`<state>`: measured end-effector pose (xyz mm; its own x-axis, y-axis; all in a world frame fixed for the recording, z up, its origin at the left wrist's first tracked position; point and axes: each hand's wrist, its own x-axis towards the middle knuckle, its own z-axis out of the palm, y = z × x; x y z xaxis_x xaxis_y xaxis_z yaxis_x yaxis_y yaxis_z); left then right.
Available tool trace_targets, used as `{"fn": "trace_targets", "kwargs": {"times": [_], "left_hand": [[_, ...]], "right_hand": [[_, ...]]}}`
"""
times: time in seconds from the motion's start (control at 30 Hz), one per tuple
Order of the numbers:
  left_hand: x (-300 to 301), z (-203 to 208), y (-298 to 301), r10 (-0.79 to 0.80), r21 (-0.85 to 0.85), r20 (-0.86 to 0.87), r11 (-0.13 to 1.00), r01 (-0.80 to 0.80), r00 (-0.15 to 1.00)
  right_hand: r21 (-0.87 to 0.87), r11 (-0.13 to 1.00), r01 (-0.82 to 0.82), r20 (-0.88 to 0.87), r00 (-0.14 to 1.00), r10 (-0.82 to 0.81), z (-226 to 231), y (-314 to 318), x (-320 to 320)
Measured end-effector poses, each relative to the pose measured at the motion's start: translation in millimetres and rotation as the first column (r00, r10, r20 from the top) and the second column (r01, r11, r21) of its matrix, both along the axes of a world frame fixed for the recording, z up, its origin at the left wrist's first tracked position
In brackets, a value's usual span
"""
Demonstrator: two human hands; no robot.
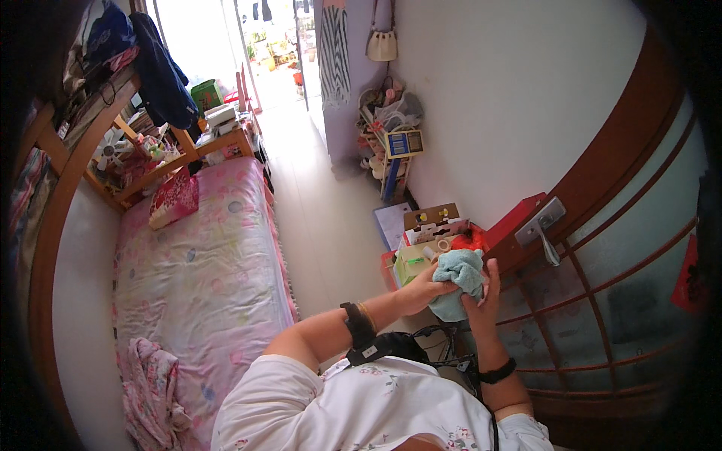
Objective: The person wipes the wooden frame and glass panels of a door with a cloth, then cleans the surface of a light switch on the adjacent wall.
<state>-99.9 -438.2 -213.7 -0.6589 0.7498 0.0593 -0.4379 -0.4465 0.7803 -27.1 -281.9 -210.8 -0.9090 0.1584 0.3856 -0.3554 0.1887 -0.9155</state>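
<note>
- The bunched light-blue terry cloth (459, 282) is held up in front of the person, near the brown wooden door frame (602, 165).
- It looks soft, light and limp; a whole-hand grasp of its bulk suits it best.
- The bundle runs roughly top to bottom, with no clear pointing end.
- The left hand (421, 292) is closed on its left side.
- The right hand (485, 297) cups it, fingers raised.
- Cardboard boxes (432, 225) lie below.

Soft, nubby light-blue cloth (459, 279); glossy brown wooden door frame (602, 165) at right; matt floral cotton bed sheet (203, 263) at left.
</note>
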Motion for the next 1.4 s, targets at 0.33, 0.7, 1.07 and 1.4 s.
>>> {"fn": "trace_targets", "kwargs": {"times": [0.33, 0.7, 1.07, 1.4], "left_hand": [[8.2, 0.0, -1.8, -0.033, -0.025, 0.096, 0.999, 0.035, 0.995], [-29.1, -14.8, -130.7, 0.064, -0.367, -0.11, 0.925, -0.1, 0.992], [-100.8, -0.8, -140.7, 0.072, -0.325, -0.02, 0.943, -0.074, 0.997], [-241.6, -3.3, -181.3, 0.243, -0.442, 0.032, 0.873, -0.204, 0.969]], "right_hand": [[0.076, 0.996, 0.043, -0.032, 0.999, -0.04, -18.9, -32.6, -15.3], [-0.278, 0.943, 0.185, 0.456, 0.889, -0.04, -4.1, 24.3, -7.4], [0.576, 0.031, 0.817, -0.613, 0.456, -0.645, 88.8, 127.3, -27.5], [0.813, -0.323, 0.484, -0.501, 0.299, -0.812, 69.7, 151.8, -71.5]]}}
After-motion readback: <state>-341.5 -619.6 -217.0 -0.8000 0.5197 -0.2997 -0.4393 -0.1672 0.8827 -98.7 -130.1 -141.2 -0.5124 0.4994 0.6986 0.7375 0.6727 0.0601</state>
